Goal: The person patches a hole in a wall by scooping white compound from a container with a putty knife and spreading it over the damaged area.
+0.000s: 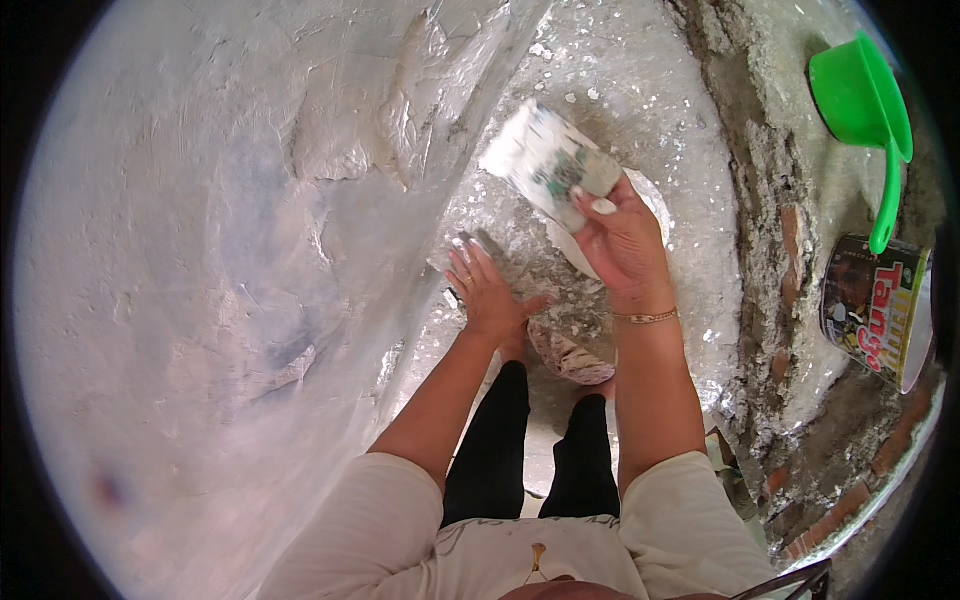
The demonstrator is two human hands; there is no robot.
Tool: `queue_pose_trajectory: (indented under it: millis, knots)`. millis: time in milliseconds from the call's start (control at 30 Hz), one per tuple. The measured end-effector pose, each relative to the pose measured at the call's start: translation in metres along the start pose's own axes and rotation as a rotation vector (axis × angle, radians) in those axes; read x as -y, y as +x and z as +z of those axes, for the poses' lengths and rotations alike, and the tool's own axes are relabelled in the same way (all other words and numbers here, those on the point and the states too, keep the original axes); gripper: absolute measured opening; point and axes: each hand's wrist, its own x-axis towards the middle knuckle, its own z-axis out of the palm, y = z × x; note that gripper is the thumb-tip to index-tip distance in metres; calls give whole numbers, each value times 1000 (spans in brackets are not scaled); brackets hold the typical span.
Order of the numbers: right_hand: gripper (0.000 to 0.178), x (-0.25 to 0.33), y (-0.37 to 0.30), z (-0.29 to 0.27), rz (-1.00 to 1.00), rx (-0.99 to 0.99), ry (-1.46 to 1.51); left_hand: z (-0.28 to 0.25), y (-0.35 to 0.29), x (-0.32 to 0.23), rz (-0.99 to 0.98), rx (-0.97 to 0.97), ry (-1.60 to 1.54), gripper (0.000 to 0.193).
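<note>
My right hand (625,240) grips the near end of a flat, rectangular whitish piece (555,165) with green and dark marks. Thick white paste coats its far left end, which is blurred and close to the foot of the grey wall. My left hand (487,295) is open with its fingers spread, white smears on the fingertips, at the base of the wall; whether it touches the surface I cannot tell. Behind my right hand a rounded white thing (655,205) shows in part, mostly hidden. A pale, streaked piece (570,355) lies by my feet.
A rough, plastered grey wall (230,220) fills the left side. White flecks dot the floor (610,60). On the right, beyond a broken edge with exposed brick (790,240), are a green dipper (855,95) and a dark printed bucket (870,310).
</note>
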Motion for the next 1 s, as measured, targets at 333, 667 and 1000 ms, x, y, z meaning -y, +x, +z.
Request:
queue_pose_trajectory:
  millis: [333, 667, 1000]
  knots:
    - [30, -22, 6, 88, -362, -230, -264, 32, 25, 2, -69, 342, 179, 151]
    - [61, -80, 46, 132, -933, -296, -843, 20, 20, -8, 0, 228, 129, 160]
    - [52, -98, 24, 149, -864, -149, -991, 8, 25, -24, -136, 383, 174, 166]
